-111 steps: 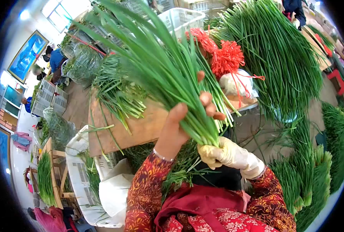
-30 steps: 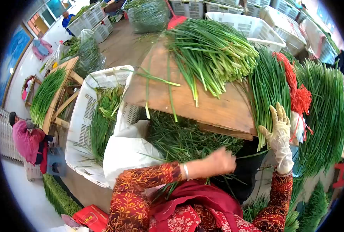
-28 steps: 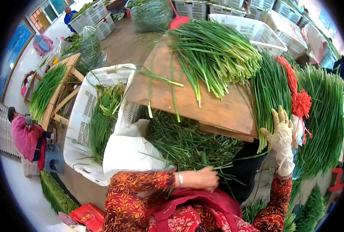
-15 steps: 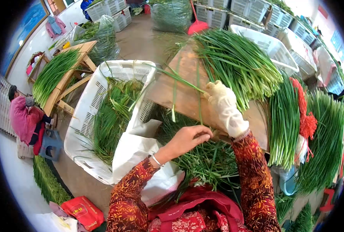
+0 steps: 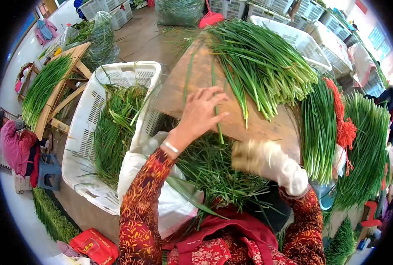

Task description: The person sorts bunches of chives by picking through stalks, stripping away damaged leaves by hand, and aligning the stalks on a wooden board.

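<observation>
My bare left hand (image 5: 201, 110) is over the near left part of the wooden board (image 5: 174, 95), fingers spread, with nothing seen in it. Single green leaves (image 5: 213, 77) lie on the board close to its fingertips. My right hand (image 5: 256, 158), in a pale glove, hangs before the board's near edge, above a heap of leaf trimmings (image 5: 227, 170). Motion smears its fingers, so any grip is hidden. A large pile of garlic chives (image 5: 267, 66) covers the board's far right, pale stem ends toward me. A few stalks (image 5: 239, 99) stick out from its left side.
Left of the board stands a white plastic crate (image 5: 79, 165) holding loose greens. More chives (image 5: 320, 137) stand upright at the right, beside red string (image 5: 346, 137). A white sack (image 5: 134, 172) lies by my left forearm. A person in pink (image 5: 17, 145) sits far left.
My left hand has moved up onto the board and spread its fingers. My right hand has come down toward me off the board; the stalks it held no longer show in it.
</observation>
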A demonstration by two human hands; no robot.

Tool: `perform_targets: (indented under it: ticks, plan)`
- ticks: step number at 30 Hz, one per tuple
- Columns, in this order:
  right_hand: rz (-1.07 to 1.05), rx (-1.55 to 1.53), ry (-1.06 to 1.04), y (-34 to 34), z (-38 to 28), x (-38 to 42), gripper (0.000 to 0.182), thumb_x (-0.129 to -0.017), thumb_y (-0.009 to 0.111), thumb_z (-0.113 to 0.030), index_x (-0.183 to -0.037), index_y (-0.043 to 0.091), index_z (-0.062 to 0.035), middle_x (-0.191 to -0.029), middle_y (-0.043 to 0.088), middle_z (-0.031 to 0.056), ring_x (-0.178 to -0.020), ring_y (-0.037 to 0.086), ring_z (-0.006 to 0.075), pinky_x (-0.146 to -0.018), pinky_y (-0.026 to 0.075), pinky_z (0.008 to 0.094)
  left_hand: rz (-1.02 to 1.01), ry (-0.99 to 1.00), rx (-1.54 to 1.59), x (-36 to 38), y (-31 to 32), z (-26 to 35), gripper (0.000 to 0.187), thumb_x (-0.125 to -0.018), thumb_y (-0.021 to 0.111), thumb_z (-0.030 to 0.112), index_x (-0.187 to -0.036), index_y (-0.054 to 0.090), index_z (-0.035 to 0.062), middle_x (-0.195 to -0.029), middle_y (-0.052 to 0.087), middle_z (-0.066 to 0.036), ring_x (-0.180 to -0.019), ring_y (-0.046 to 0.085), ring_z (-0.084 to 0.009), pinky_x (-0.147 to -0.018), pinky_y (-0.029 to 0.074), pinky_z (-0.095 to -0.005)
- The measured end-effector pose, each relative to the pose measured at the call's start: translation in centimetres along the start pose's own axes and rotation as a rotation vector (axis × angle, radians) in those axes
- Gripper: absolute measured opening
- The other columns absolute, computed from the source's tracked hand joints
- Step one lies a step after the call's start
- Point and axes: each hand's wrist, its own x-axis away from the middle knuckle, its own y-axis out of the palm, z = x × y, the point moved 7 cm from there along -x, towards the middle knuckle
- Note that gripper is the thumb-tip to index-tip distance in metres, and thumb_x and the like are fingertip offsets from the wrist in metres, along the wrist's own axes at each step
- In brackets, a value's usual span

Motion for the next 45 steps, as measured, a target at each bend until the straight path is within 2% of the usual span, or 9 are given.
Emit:
perform_targets:
  ticks: [3, 7, 13, 16, 19, 22, 25, 39, 45]
  plan:
    - [0.319, 0.176, 0.439, -3.2, 4.5, -3.4, 0.030, -0.076, 0.059, -0.038, -0.081, 0.059, -0.0086, -0.075, 0.062, 0.0119, -0.069, 0.061, 0.0300, -0.063, 0.047, 0.0395, -0.019, 0.056, -0.393, 1.1, 1.9, -0.7, 0.024, -0.077, 0.059, 0.030, -0.090, 0.057, 0.0096, -0.094, 0.057, -0.009, -0.087, 0.053, -0.0269, -0.069, 0.043, -0.0345]
    - [0.509, 0.274, 0.367, -2.5, 7.3, -4.2, 0.026, -0.075, 0.061, -0.035, -0.078, 0.059, -0.0090, -0.071, 0.061, 0.0120, -0.066, 0.061, 0.0286, -0.061, 0.047, 0.0381, -0.639, -0.312, -0.113, 4.7, 1.0, 2.3, 0.022, -0.079, 0.058, 0.031, -0.087, 0.057, 0.0110, -0.068, 0.061, -0.008, -0.064, 0.060, -0.0247, -0.058, 0.045, -0.0340]
    - [0.508, -0.324, 0.254, -1.4, 5.9, -1.6, 0.017, -0.076, 0.060, -0.023, -0.077, 0.059, -0.0057, -0.070, 0.061, 0.0135, -0.065, 0.060, 0.0264, -0.060, 0.047, 0.0346, -0.377, -0.600, 0.575, 4.6, 4.2, 2.3, 0.036, -0.085, 0.052, 0.031, -0.106, 0.053, 0.0026, -0.080, 0.062, -0.010, -0.064, 0.060, -0.0149, -0.055, 0.046, -0.0249]
    - [0.149, -0.234, -0.060, 0.4, 1.8, 1.3, 0.023, -0.081, 0.055, -0.029, -0.085, 0.059, -0.0067, -0.079, 0.062, 0.0125, -0.072, 0.060, 0.0266, -0.065, 0.047, 0.0345, -0.227, -0.758, 0.888, 3.8, 6.5, 1.5, 0.037, -0.087, 0.050, 0.029, -0.109, 0.051, -0.0004, -0.080, 0.061, -0.010, -0.064, 0.059, -0.0135, -0.053, 0.046, -0.0231]
    - [-0.553, -0.277, 0.075, 3.5, 0.5, 4.0, 0.034, -0.080, 0.055, -0.039, -0.097, 0.059, -0.0100, -0.083, 0.062, 0.0114, -0.083, 0.059, 0.0255, -0.073, 0.045, 0.0341, -0.166, -0.686, 0.577, 3.0, 6.3, -1.9, 0.032, -0.088, 0.049, 0.025, -0.109, 0.052, 0.0013, -0.079, 0.060, -0.008, -0.061, 0.057, -0.0126, -0.052, 0.046, -0.0240]
    - [0.117, -0.026, 0.224, -1.2, 3.2, -0.5, 0.036, -0.078, 0.057, -0.040, -0.095, 0.060, -0.0095, -0.080, 0.063, 0.0123, -0.077, 0.060, 0.0280, -0.068, 0.047, 0.0357, 0.184, -0.190, 0.102, 1.4, 2.3, -0.9, 0.029, -0.088, 0.050, 0.022, -0.108, 0.052, 0.0016, -0.078, 0.059, -0.006, -0.058, 0.055, -0.0105, -0.051, 0.046, -0.0239]
    - [0.409, 0.212, 0.386, -2.5, 6.7, -5.5, 0.035, -0.079, 0.054, -0.039, -0.081, 0.059, -0.0048, -0.070, 0.061, 0.0141, -0.067, 0.060, 0.0320, -0.060, 0.048, 0.0380, 0.012, -0.451, 0.354, 2.0, 4.0, -2.3, 0.029, -0.087, 0.050, 0.022, -0.108, 0.052, 0.0018, -0.083, 0.059, -0.008, -0.060, 0.055, -0.0098, -0.051, 0.046, -0.0230]
    - [0.534, -0.849, 0.309, 1.9, 6.7, -1.1, 0.027, -0.079, 0.061, -0.026, -0.093, 0.058, -0.0029, -0.070, 0.060, 0.0119, -0.065, 0.058, 0.0246, -0.060, 0.045, 0.0304, -0.057, -0.888, 1.298, 4.2, 7.5, 2.4, 0.026, -0.085, 0.056, 0.025, -0.098, 0.059, 0.0025, -0.072, 0.055, 0.001, -0.058, 0.048, -0.0071, -0.051, 0.038, -0.0211]
    - [0.909, -0.620, 0.113, 0.5, 4.5, 0.6, 0.019, -0.080, 0.061, -0.017, -0.088, 0.060, 0.0004, -0.073, 0.058, 0.0082, -0.065, 0.057, 0.0154, -0.059, 0.044, 0.0260, 0.036, -0.863, 1.238, 4.6, 5.4, 1.6, 0.022, -0.084, 0.058, 0.021, -0.097, 0.059, 0.0026, -0.070, 0.054, 0.001, -0.057, 0.048, -0.0072, -0.050, 0.037, -0.0200]
